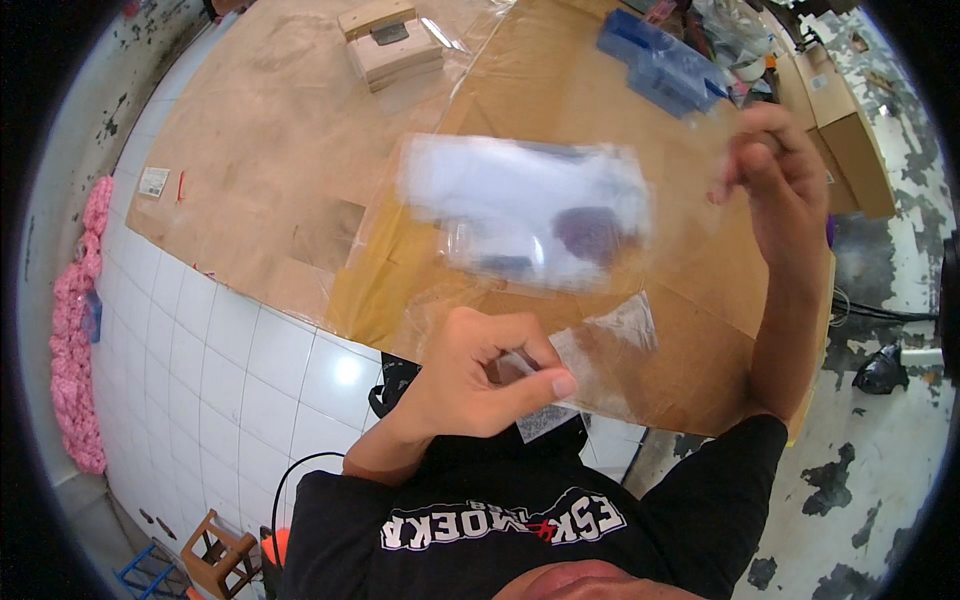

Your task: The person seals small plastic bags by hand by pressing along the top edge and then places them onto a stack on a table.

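My left hand (490, 378) is in front of my chest at the table's near edge, its thumb and forefinger pressed together. A translucent piece of plastic film (610, 345) runs from these fingertips over the cardboard. Up at the right, my right hand (775, 170) is raised with curled fingers. Motion smears its fingertips, so I cannot make out anything in them. Between and beyond the hands lies a white package in clear plastic (520, 205), blurred, with a dark purplish patch (587, 232) on its right part.
Brown cardboard (270, 130) covers the table. A wooden block with a metal piece (392, 45) sits at the far left. At the far right are a blue plastic holder (660, 62), plastic bags and a cardboard box (850, 130). Pink bundled wrap (80, 340) lies by the left wall.
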A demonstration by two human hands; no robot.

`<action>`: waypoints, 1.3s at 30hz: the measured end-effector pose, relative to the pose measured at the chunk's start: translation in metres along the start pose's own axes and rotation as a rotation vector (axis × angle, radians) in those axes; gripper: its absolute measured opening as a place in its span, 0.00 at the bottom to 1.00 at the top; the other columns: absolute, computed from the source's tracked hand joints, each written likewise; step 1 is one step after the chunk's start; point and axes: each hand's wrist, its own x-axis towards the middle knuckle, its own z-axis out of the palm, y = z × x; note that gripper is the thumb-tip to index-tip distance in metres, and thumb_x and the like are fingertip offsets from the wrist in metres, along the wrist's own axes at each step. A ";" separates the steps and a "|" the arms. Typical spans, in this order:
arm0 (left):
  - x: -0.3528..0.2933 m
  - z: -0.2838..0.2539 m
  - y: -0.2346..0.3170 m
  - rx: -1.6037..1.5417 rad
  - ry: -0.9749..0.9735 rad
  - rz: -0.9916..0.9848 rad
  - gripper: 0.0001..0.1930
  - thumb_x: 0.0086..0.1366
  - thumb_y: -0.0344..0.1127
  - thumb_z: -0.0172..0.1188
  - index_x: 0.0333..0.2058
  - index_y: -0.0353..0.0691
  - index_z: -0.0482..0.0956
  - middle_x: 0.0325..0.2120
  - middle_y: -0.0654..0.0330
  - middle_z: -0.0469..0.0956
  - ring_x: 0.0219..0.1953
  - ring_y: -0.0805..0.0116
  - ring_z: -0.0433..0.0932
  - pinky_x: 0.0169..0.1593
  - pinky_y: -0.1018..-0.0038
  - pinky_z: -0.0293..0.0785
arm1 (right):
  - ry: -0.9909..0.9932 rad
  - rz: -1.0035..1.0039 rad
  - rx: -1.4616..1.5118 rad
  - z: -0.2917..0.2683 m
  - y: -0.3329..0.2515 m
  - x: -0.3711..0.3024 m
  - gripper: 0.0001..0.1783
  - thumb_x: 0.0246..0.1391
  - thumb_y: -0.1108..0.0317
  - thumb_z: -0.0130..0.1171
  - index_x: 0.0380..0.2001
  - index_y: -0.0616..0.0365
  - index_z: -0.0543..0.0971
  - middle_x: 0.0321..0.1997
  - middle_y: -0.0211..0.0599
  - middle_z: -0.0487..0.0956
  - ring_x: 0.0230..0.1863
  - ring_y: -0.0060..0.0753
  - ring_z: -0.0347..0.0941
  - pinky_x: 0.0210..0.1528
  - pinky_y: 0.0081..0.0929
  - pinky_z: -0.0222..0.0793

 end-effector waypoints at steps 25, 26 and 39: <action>0.004 0.000 0.014 -0.306 0.543 0.212 0.21 0.61 0.20 0.60 0.54 0.30 0.71 0.31 0.52 0.83 0.32 0.68 0.84 0.34 0.79 0.77 | -0.420 0.214 -0.052 0.055 -0.007 0.001 0.14 0.53 0.82 0.63 0.44 0.64 0.79 0.41 0.39 0.80 0.40 0.27 0.78 0.42 0.24 0.74; 0.003 -0.001 0.010 -0.366 0.488 0.178 0.21 0.62 0.20 0.60 0.55 0.29 0.70 0.32 0.52 0.82 0.34 0.67 0.84 0.35 0.78 0.77 | -0.409 0.153 -0.063 0.056 -0.006 -0.001 0.14 0.53 0.81 0.64 0.44 0.65 0.79 0.40 0.39 0.80 0.40 0.26 0.78 0.42 0.24 0.74; 0.009 0.009 -0.007 -0.736 0.543 0.435 0.24 0.67 0.34 0.60 0.57 0.31 0.66 0.43 0.46 0.79 0.46 0.54 0.81 0.46 0.62 0.82 | -0.435 -0.012 -0.240 0.062 0.000 -0.005 0.14 0.51 0.72 0.67 0.42 0.60 0.81 0.33 0.38 0.84 0.33 0.27 0.81 0.37 0.24 0.76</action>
